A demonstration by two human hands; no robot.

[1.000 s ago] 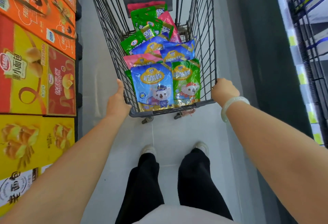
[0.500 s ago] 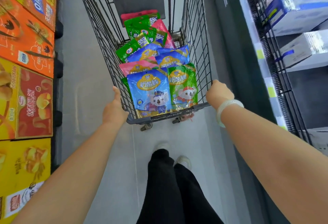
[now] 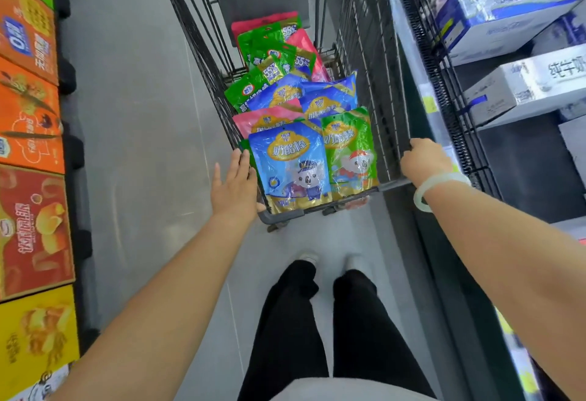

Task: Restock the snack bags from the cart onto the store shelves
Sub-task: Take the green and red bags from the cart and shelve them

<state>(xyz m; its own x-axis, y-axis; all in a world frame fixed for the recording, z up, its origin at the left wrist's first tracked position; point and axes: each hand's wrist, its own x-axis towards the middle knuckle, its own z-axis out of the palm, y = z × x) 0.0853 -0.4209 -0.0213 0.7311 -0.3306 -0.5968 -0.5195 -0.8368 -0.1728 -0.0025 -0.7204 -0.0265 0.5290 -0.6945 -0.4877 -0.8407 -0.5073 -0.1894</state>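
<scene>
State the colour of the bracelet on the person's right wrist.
The bracelet is a pale, milky white-green; it shows in the head view, the only one.

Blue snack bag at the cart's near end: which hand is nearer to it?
Left. The left hand lies open at the left edge of the blue snack bag; the right hand grips the cart rim past the green bag.

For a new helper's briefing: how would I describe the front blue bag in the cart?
In the wire cart, look at the near end, where two bags stand side by side. The blue bag is the one by the left hand, its cartoon animal in a dark cap; its neighbour is the green bag.
</scene>
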